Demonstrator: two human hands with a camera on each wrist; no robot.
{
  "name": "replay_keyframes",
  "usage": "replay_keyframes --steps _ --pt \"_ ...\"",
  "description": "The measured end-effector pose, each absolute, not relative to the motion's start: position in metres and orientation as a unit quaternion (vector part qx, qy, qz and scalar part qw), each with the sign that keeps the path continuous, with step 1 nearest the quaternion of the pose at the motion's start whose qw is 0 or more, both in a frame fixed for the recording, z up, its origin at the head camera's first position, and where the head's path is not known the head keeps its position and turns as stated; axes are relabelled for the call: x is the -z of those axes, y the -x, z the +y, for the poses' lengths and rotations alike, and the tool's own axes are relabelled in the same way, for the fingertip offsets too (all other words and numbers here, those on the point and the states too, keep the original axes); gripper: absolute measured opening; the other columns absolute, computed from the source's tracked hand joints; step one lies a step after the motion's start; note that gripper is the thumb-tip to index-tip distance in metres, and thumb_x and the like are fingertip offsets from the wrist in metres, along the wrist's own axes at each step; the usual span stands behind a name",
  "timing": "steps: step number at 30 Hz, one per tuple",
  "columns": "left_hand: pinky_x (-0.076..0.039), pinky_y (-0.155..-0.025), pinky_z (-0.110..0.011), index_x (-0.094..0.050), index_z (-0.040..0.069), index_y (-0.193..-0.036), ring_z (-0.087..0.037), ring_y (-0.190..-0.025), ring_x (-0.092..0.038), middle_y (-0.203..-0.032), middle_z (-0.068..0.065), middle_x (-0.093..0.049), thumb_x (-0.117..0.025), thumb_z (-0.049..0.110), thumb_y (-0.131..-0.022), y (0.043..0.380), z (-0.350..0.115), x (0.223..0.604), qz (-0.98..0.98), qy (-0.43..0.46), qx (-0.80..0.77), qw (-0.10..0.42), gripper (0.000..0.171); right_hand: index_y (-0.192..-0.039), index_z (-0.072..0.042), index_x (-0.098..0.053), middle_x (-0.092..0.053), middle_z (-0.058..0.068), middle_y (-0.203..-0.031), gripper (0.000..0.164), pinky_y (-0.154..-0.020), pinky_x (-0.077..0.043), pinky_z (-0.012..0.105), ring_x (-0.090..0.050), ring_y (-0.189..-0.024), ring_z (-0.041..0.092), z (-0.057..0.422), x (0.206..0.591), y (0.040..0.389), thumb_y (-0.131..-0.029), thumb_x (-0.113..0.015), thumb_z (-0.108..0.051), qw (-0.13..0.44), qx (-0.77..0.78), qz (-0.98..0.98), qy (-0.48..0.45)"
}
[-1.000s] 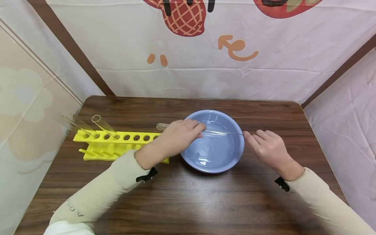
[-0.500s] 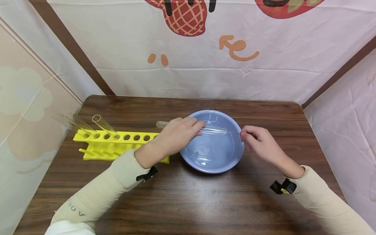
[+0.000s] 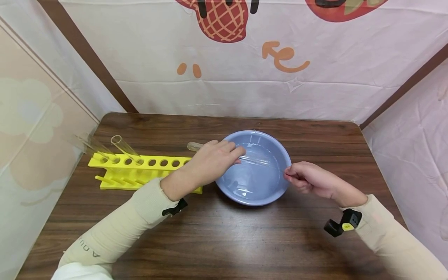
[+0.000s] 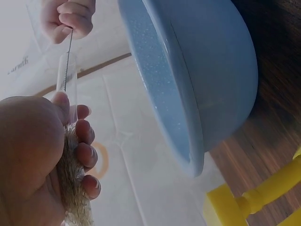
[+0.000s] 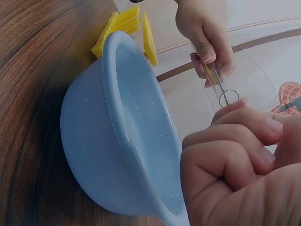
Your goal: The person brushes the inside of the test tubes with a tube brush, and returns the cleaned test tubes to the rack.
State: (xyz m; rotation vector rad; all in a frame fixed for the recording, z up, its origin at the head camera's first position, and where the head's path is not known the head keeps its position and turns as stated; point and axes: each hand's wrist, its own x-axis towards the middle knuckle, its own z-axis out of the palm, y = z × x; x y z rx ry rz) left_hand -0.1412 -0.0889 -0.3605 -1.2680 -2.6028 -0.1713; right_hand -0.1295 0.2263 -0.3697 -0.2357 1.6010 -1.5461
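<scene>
My left hand [image 3: 211, 161] grips a clear glass test tube [image 3: 255, 160] over the blue basin. The tube lies nearly level, its rounded end pointing left and its mouth right. Inside it, the bristles of a test tube brush [image 4: 75, 188] show through the glass between my left fingers. The brush's twisted wire handle [image 4: 70, 40] comes out of the mouth. My right hand [image 3: 313, 179], with curled fingers, pinches the handle's end by the basin's right rim. A wire ring shows near that hand in the right wrist view [image 5: 229, 98].
The blue basin [image 3: 252, 202] holds water and stands on the wooden table [image 3: 245, 241]. To its left is a yellow test tube rack [image 3: 157, 165] with several glass tubes leaning in its left holes. Printed cloth [image 3: 224, 93] hangs behind and at both sides.
My right hand has turned over at the wrist and come slightly nearer to me, still pinching the brush handle. The tube's mouth end has dipped a little; my left hand keeps its place.
</scene>
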Motion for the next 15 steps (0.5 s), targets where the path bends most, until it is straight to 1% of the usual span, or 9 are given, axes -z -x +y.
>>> replay_keyframes --steps 6,10,12,15 --pt "-0.045 -0.064 -0.03 -0.063 0.014 -0.12 -0.019 -0.088 -0.063 -0.093 -0.002 -0.064 -0.06 0.027 -0.104 0.1407 -0.0874 0.3602 -0.89 0.436 0.057 0.124 0.022 -0.073 -0.012 -0.048 -0.024 -0.005 -0.056 0.032 -0.049 -0.009 0.028 -0.017 -0.049 0.01 0.2305 0.3699 0.1294 -0.1 -0.031 -0.01 0.457 0.628 0.62 0.11" --pt "-0.044 -0.063 -0.03 -0.063 0.014 -0.12 -0.02 -0.087 -0.063 -0.092 -0.002 -0.064 -0.06 0.028 -0.104 0.1404 -0.087 0.3601 -0.89 0.436 0.057 0.124 0.022 -0.073 -0.012 -0.046 -0.021 -0.003 -0.057 0.03 -0.049 -0.009 0.029 -0.017 -0.049 0.011 0.2326 0.3693 0.1297 -0.099 -0.031 -0.007 0.458 0.63 0.615 0.123" --pt "-0.045 -0.064 -0.03 -0.063 0.014 -0.121 -0.019 -0.088 -0.064 -0.093 -0.002 -0.064 -0.06 0.028 -0.104 0.1402 -0.0872 0.3597 -0.891 0.434 0.057 0.122 0.022 -0.072 -0.01 -0.043 -0.021 -0.002 -0.058 0.029 -0.049 -0.009 0.03 -0.016 -0.05 0.013 0.2333 0.3691 0.1302 -0.098 -0.032 -0.005 0.445 0.634 0.618 0.134" --pt "-0.047 -0.064 -0.03 -0.063 0.013 -0.122 -0.019 -0.089 -0.064 -0.094 -0.002 -0.065 -0.057 0.03 -0.105 0.1401 -0.0877 0.3588 -0.892 0.434 0.056 0.116 0.024 -0.072 -0.004 -0.04 -0.022 0.002 -0.06 0.026 -0.048 -0.01 0.033 -0.016 -0.05 0.018 0.2331 0.3688 0.1306 -0.097 -0.033 -0.001 0.389 0.628 0.653 0.171"
